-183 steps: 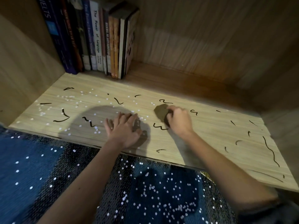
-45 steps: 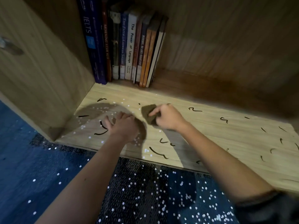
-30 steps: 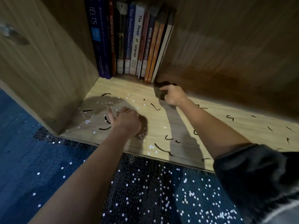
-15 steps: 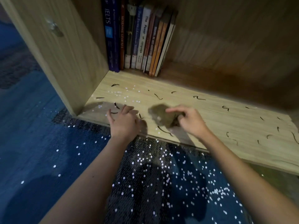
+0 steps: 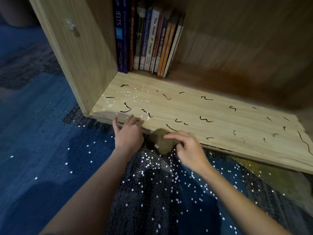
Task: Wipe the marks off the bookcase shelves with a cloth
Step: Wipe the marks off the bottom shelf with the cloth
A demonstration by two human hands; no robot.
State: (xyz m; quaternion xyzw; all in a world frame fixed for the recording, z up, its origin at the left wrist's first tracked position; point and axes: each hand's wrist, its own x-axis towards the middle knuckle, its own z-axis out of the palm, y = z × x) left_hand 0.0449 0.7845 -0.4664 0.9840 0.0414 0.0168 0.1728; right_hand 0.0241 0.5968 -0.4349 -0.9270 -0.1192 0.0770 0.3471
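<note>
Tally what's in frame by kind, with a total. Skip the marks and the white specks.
hands: 2, left hand and right hand
cloth: 1
bookcase: 1
books: about 10, spines crowded
total: about 14

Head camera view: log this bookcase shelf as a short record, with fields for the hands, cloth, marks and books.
left hand: straight fingers rest on the front edge of the shelf
right hand: holds the cloth at the front edge
cloth: brown, bunched
marks: black squiggles across the shelf, unwiped
books: upright, back left corner
specks: white, scattered on the shelf's left part
</note>
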